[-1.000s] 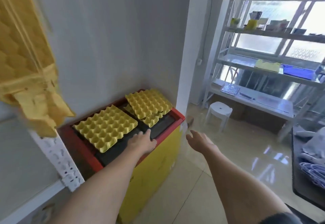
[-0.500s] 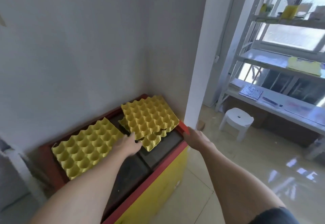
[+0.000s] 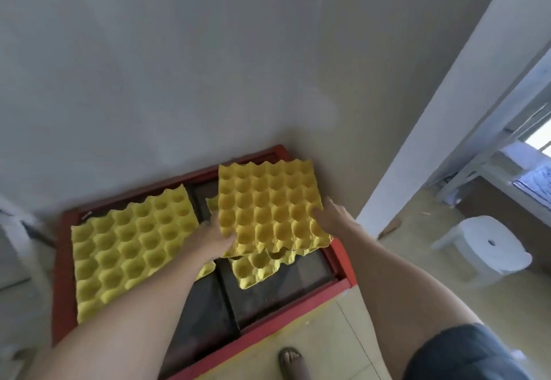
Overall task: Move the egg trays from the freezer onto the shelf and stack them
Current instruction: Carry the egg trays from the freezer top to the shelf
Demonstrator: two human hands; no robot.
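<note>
Left grip (image 3: 216, 238) clasping top egg tray (image 3: 269, 209) at its left edge, right grip (image 3: 331, 215) spread flat on its right side

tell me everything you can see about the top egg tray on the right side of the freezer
The top tray is bright yellow, looks like moulded pulp, with a grid of empty round cups and wavy edges. It lies roughly flat on another yellow tray that sticks out askew beneath its near edge, over the freezer lid's right part near the wall. The left hand grips its near left corner; the right hand rests fingers on its right edge.
</note>
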